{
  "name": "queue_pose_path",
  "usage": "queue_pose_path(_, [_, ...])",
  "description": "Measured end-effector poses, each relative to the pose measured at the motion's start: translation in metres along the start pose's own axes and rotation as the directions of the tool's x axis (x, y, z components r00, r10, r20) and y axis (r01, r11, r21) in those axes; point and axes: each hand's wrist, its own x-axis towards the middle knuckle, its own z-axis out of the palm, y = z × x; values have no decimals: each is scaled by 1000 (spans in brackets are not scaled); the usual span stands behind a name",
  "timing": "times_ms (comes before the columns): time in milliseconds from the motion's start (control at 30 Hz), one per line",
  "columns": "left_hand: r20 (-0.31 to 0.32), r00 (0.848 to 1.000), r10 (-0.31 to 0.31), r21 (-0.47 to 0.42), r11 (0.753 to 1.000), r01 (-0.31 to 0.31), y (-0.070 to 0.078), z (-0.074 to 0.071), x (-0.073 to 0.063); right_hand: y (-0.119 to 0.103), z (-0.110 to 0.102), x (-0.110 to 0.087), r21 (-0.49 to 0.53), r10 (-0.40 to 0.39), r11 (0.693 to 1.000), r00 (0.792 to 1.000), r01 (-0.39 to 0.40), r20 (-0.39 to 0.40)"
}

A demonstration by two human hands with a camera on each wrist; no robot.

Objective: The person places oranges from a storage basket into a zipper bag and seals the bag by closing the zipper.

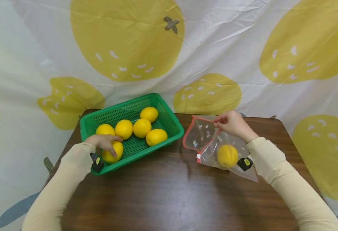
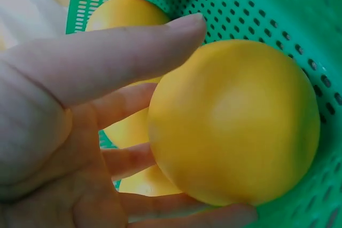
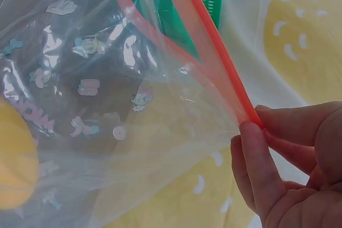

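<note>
A green plastic basket holds several yellow lemons, some lying close together. Inside its near left corner my left hand grips one lemon, thumb on one side and fingers reaching around the other. To the right, my right hand pinches the red-edged rim of a clear zip bag between thumb and fingers. The bag's mouth gapes toward the basket, with a white slider at its lower corner. One lemon lies inside the bag.
Both stand on a dark brown wooden table. Behind it hangs a white cloth printed with large yellow fruit. More lemons sit in the middle and right of the basket.
</note>
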Motion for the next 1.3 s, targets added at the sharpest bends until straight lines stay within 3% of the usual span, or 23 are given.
queue_pose_path(100, [0, 1000, -26, 10, 1000, 26, 3, -1, 3, 0, 1, 1, 5, -1, 1000, 1000, 1, 8])
queue_pose_path(367, [22, 996, -82, 168, 983, 77, 6, -1, 9, -1, 0, 1, -15, 3, 1000, 1000, -3, 8])
queue_pose_path(633, [47, 992, -116, 102, 989, 111, 10, 0, 9, -1, 2, 2, -17, -10, 1000, 1000, 10, -2])
queue_pose_path(900, [57, 991, -123, 105, 988, 117, 13, -1, 9, 0, 2, 3, -21, -4, 1000, 1000, 4, 1])
queue_pose_path(1033, [52, 993, -106, 97, 990, 101, 16, -3, 6, 0, 2, 3, -18, -2, 1000, 1000, 2, 5])
queue_pose_path(1300, [2, 999, -41, -6, 999, 41, 21, -9, 2, 0, 2, 3, -16, -9, 1000, 1000, 9, 9])
